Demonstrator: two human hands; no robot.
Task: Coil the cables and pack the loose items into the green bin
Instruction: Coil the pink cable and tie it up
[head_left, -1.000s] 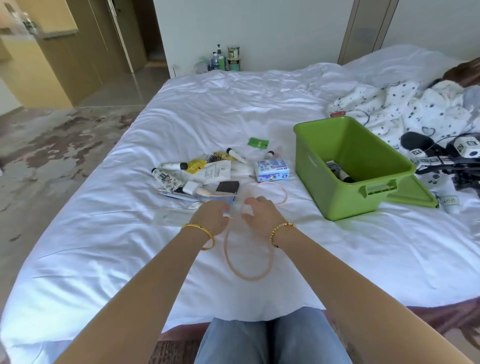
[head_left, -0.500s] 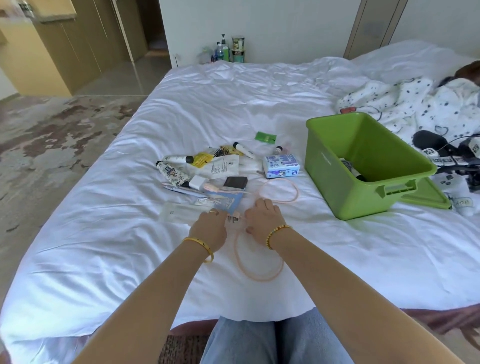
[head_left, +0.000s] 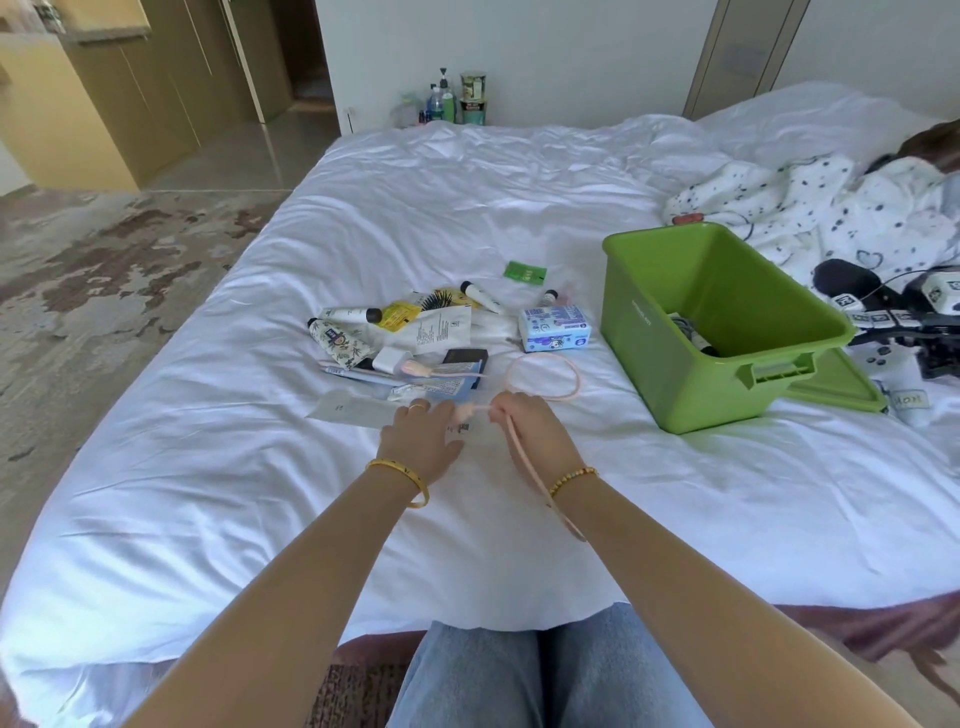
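Observation:
A thin pink cable (head_left: 566, 375) lies on the white bed sheet (head_left: 218, 478), looping beyond my hands and running back over my right wrist. My right hand (head_left: 535, 434) pinches the cable near its plug end. My left hand (head_left: 422, 434) lies beside it, fingers stretched flat over the sheet and touching the plug. The green bin (head_left: 670, 358) stands to the right, open, with a few dark items inside. A pile of loose items (head_left: 415, 332) lies just beyond my hands: tubes, a white charger, a black box, paper packets and a blue-white box (head_left: 555, 327).
The bin's green lid (head_left: 836, 387) lies flat at its right side. A spotted blanket (head_left: 831, 208) and black equipment (head_left: 893, 312) fill the bed's right part. A small green packet (head_left: 524, 272) lies apart from the pile. Bottles (head_left: 452, 101) stand by the far wall.
My right hand has lifted the near loop of the pink cable off the sheet, so it now runs over my wrist. My left hand has flattened out beside the plug.

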